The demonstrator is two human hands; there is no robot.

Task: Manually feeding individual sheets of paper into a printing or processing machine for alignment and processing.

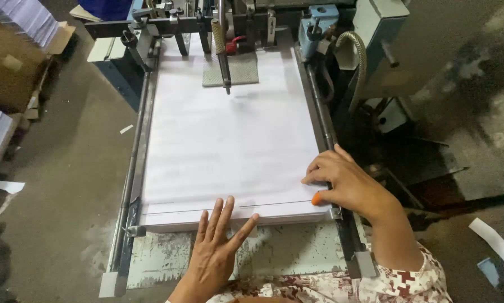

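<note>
Closest to the lens is a patterned sleeve (pixel 398 283) in cream and dark red, one of them clearly in view at the bottom right edge.

Going big to small from there: one grey-blue machine (pixel 375 39) fills the top of the view, with its long feed table (pixel 285 252) running down toward the person, paint chipped and worn on the near end. Two metal side rails frame the bed, one left rail (pixel 129 185) and one right rail (pixel 325 129).

On that bed sits one stack of white paper (pixel 229 134), big sheets, squared between the rails, near edge just above the chipped part of the table. Single grey pad (pixel 232 70) lies on the far end of the stack with one thin rod hanging over it. One ribbed hose (pixel 357 50) curves down on the right side of the machine.

Two hands, both on the near end of the stack. Left hand (pixel 215 244) is flat, palm down, all fingers spread wide, fingertips resting on the top sheet at the front edge, gripping nothing. Right hand (pixel 347 182) is at the near right corner, fingers curled loosely over the stack's edge by the right rail, pressing rather than holding anything. It has one orange fingertip cover (pixel 317 198) on it, touching the paper's corner.

Off to the left are a couple of other paper piles (pixel 27 17) on cardboard, and a few paper scraps (pixel 496 238) lie on the floor.
</note>
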